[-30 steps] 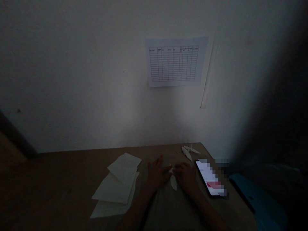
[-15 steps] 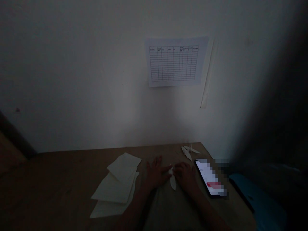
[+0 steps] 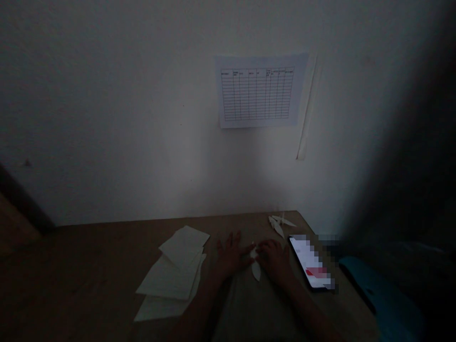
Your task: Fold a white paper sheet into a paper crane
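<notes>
Fixed to the pale wall [image 3: 142, 118], a printed sheet [image 3: 258, 97] with a ruled grid of many rows and several columns; along its top row, header words too small and blurred to read. Just right of it, a narrow, slanting pale strip [image 3: 306, 118], also against the wall. On the phone [image 3: 309, 266], a lit screen with a reddish patch and tiny marks, too small to make out, its right side covered by blocky pixels.

Beneath, a brown tabletop [image 3: 89, 275], set against the wall, with its far right corner in view. Dim all round, darkest toward the right; at the left edge, a brown slanting shape [image 3: 14, 223], hard to identify.

Near the middle of the tabletop, a slim, pointed piece of white paper [image 3: 256, 271], its near end exposed and its far part between the hands, partly hidden by fingers. At its left side, the left hand [image 3: 230, 259], outer fingers spread wide and inner ones reaching to the paper; at its right side, the right hand [image 3: 273, 259], fingers bunched and curled against it. Impossible to tell in this gloom whether pinching or only pressing.

Left of the left hand, overlapping loose sheets [image 3: 171, 280], faintly lined. Beyond the right hand, near the corner, similar pointed paper pieces [image 3: 277, 228], lying close together. Off the tabletop's right edge, a blue object [image 3: 392, 294].
</notes>
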A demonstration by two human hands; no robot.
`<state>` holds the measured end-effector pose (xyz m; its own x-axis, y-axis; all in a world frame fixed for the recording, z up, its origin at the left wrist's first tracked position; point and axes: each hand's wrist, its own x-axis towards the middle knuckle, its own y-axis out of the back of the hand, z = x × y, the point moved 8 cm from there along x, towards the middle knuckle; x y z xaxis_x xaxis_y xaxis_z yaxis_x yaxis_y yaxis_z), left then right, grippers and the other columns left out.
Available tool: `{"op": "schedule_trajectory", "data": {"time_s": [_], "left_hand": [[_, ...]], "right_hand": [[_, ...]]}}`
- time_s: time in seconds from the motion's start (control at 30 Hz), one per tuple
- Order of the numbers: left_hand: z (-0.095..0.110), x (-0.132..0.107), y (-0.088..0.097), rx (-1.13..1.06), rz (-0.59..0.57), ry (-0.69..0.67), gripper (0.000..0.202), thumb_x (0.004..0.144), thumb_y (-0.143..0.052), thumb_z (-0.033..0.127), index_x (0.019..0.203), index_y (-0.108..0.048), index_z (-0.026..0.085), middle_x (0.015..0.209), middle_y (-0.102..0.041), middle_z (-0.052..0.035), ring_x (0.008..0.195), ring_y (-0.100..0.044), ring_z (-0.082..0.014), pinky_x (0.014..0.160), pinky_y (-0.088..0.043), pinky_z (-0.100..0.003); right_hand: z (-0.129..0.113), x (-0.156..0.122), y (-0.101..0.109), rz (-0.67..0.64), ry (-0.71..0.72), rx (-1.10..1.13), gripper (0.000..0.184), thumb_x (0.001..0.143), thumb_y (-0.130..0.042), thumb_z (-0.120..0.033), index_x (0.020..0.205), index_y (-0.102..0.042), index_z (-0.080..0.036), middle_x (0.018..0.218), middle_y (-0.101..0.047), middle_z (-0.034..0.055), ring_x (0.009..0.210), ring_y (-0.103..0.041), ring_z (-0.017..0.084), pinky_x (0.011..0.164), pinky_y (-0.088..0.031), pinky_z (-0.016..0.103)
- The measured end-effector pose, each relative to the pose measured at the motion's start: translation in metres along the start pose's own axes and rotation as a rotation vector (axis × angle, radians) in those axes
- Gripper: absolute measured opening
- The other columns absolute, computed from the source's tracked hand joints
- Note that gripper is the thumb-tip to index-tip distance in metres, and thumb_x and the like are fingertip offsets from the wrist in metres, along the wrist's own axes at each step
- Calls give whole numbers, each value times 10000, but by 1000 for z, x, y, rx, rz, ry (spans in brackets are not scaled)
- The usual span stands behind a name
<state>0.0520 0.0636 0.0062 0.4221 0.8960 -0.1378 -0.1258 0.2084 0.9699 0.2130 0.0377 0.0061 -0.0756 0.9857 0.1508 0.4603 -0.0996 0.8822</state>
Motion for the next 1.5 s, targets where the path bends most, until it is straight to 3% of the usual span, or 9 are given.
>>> {"op": "schedule_trajectory", "data": {"time_s": [0.3,0.5,0.73,0.9,1.1,1.27,1.5], "left_hand": [[-1,4,-8,42,-91,-47,608,1028,-415,677,1588,-210,560,1768,8,-31,1602,1,-459,1140,-58,-865],[0,0,-4,29,10,-63,597,1023,-469,649,1583,-302,528,1767,-127,-53,1605,-80,-448,1172,-74,-829],[-4,-1,-8,41,103,-63,666,1021,-449,668,1626,-258,463,1758,-191,-79,1611,-139,-400,1212,-95,-768],[-5,-2,-9,24,184,-36,696,994,-495,678,1620,-326,425,1741,-260,-85,1601,-183,-397,1237,-110,-727],[-7,-3,-7,-42,240,11,710,931,-585,702,1561,-466,396,1706,-344,-89,1581,-243,-387,1255,-124,-692],[-8,-3,1,-87,282,44,559,945,-629,603,1446,-600,358,1668,-412,-78,1559,-305,-345,1270,-170,-631],[-7,-1,7,-82,255,82,573,898,-696,560,1406,-632,303,1669,-407,-102,1545,-327,-374,1260,-199,-636]], "right_hand": [[-1,-5,4,-23,29,7,313,949,-565,-270,1218,-714,-328,1413,-641,57,1379,-493,308,1189,-216,628],[1,-5,4,-9,29,27,333,936,-581,-271,1239,-706,-329,1407,-645,55,1371,-507,298,1202,-201,619],[4,-4,1,28,25,-4,382,923,-634,-311,1298,-705,-328,1416,-630,73,1375,-496,310,1217,-214,567],[-2,-4,1,36,69,-28,425,945,-600,-289,1360,-672,-352,1428,-611,88,1378,-484,317,1214,-201,578],[0,0,-1,-7,31,-2,412,920,-607,-253,1304,-702,-369,1446,-598,67,1412,-451,307,1221,-168,589],[0,1,0,4,36,2,366,919,-608,-255,1246,-737,-357,1427,-609,65,1391,-471,301,1210,-211,547],[1,1,0,34,38,-6,389,908,-618,-237,1250,-738,-377,1378,-633,54,1351,-506,287,1185,-263,506]]}}
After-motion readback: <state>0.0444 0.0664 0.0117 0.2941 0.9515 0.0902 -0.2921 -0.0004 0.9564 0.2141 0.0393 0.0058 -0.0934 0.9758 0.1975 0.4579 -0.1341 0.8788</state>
